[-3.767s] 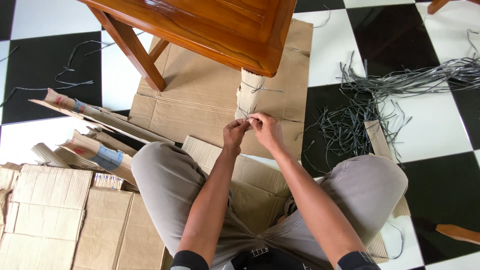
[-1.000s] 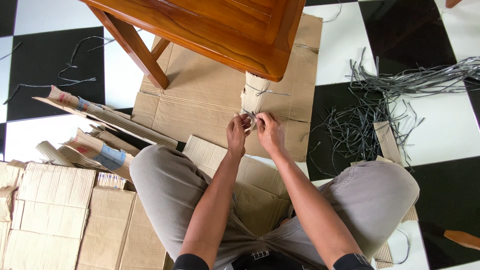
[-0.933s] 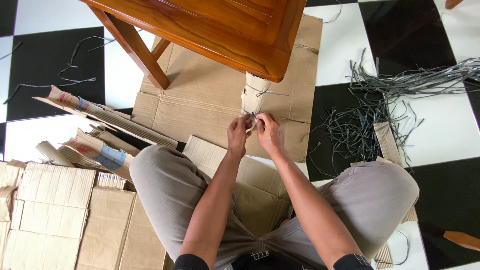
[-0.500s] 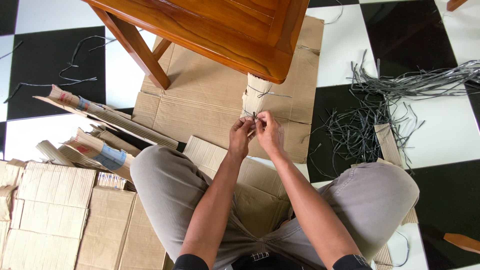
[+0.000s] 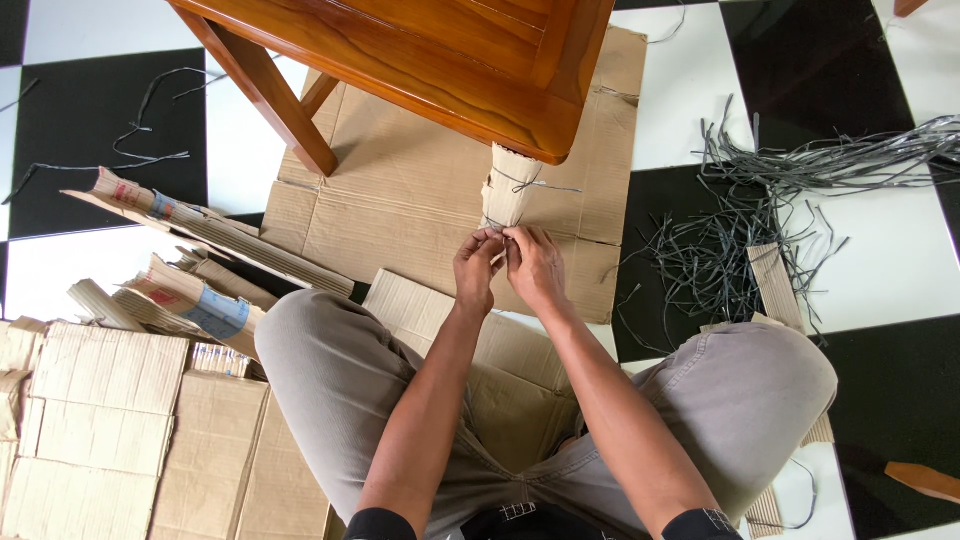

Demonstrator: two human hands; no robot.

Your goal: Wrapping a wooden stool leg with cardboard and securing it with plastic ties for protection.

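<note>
A grey tie (image 5: 497, 228) runs round the lower end of a cardboard wrap (image 5: 507, 190) that sleeves one leg of the wooden table (image 5: 420, 50). The wrap stands with its long axis up the leg, and the tie crosses it near the floor end. Both hands meet right at that tie. The left hand (image 5: 476, 268) and right hand (image 5: 537, 266) are about equally near, thumbs and forefingers pinched together on the tie's ends, the other fingers curled in; the knot itself is too small to make out. The tie lies just ahead of the fingertips, away from the person's body. A second tie (image 5: 525, 182) already circles the wrap higher up, its ends sticking out to the right.

Under the leg lies a flat cardboard sheet (image 5: 400, 200) on the black-and-white tiled floor (image 5: 880, 260). To the right, well apart from the hands, is a loose heap of grey strips (image 5: 740, 220), with a narrow corrugated offcut (image 5: 772, 280) beside it. To the left lie folded carton pieces (image 5: 190, 300), brown with a pale blue label patch and a small red mark, and further flattened boxes (image 5: 100, 420) by the person's left knee (image 5: 320, 340). A few stray strips (image 5: 140, 120) lie on the far-left tiles.
</note>
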